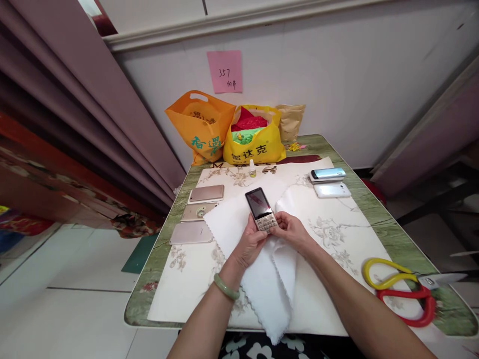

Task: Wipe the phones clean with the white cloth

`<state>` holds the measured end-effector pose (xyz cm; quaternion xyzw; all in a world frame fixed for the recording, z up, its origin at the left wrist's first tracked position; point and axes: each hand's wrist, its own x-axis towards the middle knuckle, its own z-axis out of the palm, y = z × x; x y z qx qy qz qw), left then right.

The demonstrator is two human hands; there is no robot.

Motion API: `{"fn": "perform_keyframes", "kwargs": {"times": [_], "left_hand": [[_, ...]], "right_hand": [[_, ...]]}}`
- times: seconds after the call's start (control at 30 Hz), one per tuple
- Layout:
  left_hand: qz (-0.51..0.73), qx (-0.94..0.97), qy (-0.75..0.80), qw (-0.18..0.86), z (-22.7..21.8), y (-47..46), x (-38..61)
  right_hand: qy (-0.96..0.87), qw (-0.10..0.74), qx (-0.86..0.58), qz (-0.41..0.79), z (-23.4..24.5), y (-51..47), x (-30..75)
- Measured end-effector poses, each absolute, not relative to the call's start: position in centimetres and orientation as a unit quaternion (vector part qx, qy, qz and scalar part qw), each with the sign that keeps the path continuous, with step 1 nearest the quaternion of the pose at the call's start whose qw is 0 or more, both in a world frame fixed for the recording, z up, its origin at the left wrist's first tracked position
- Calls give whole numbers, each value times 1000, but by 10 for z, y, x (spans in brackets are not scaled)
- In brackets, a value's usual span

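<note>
A keypad mobile phone (pixel 261 204), dark screen above and light keys below, is held tilted over the table. My left hand (pixel 250 243) grips its lower left side, with the thumb near the keys. At its lower right edge, my right hand (pixel 294 230) has its fingers closed on the phone's corner. Beneath both hands a white cloth (pixel 267 294) with a scalloped edge drapes over the table and hangs past the front edge. Part of the cloth is bunched behind my right hand.
Several smartphones lie left, including a pinkish one (pixel 190 233); a blue-topped phone (pixel 328 173) and a white phone (pixel 332 190) lie right. Large scissors (pixel 402 291) rest front right. A small bottle (pixel 252 169), orange bag (pixel 204 124), yellow bag (pixel 258 149) and paper pouch (pixel 291 121) stand behind.
</note>
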<state>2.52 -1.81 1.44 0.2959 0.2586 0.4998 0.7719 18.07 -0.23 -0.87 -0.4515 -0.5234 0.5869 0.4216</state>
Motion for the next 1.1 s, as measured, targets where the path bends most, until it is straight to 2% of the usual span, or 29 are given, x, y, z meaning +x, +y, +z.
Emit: {"fn": "perform_keyframes", "kwargs": {"times": [0.63, 1.1], "left_hand": [[518, 302, 305, 740, 7, -18, 28], [511, 280, 295, 757, 9, -17, 28]], "right_hand": [[-555, 406, -514, 512, -11, -4, 178], [-540, 415, -558, 475, -12, -5, 173]]}}
